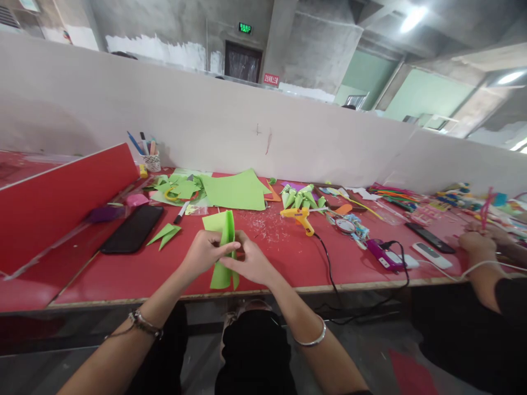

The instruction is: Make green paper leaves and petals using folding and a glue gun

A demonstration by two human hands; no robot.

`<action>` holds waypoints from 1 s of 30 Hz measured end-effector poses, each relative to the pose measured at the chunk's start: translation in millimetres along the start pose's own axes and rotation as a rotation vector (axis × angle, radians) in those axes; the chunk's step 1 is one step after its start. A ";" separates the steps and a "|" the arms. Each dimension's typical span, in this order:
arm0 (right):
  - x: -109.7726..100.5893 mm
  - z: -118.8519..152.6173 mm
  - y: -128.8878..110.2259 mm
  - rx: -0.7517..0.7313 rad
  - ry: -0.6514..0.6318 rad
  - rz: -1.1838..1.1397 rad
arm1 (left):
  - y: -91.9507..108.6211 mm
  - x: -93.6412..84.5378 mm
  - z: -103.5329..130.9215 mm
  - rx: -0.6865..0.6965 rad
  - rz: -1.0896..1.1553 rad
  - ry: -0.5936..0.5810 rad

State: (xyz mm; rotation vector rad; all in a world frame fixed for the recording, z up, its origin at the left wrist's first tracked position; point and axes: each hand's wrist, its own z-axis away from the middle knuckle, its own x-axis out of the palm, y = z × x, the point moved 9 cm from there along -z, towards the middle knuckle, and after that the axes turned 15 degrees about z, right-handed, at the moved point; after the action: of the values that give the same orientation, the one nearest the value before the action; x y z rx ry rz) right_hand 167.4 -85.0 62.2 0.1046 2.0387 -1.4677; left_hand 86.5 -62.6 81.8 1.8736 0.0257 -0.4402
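Pinching the green paper [223, 247] between curled fingers, the left hand [208, 252] and right hand [249, 259] hold it upright over the worktop's [280, 266] front edge. Beyond, to the right, lies the glue gun [300, 218]; green sheets [236, 191] lie near the back edge.

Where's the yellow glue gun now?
Head view: yellow glue gun on the red table, right of the hands, just in front of the green paper cones.
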 end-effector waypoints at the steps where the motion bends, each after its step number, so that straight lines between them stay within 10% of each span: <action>1: -4.3 -0.3 3.7 0.008 0.009 0.000 | -2.1 -1.0 0.5 -0.024 0.029 -0.001; 8: -60.9 -5.7 64.7 0.180 0.204 0.315 | -43.8 -27.5 8.1 -0.202 -0.043 0.053; 16: -73.0 3.1 110.4 0.300 0.306 0.468 | -71.1 -46.3 31.6 -0.375 -0.883 0.049; 22: -71.2 9.7 120.5 0.350 0.330 0.481 | -43.1 -2.7 16.3 0.056 -1.080 -0.064; 30: -72.6 31.3 112.3 0.420 0.397 0.616 | -63.8 25.1 -3.4 -0.036 -1.038 -0.172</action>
State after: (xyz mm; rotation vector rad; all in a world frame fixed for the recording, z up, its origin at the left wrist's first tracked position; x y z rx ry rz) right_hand 284.8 -49.4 0.5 1.1646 1.7015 -1.5036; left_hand 96.0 -42.3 16.9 1.6571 0.9077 -1.2832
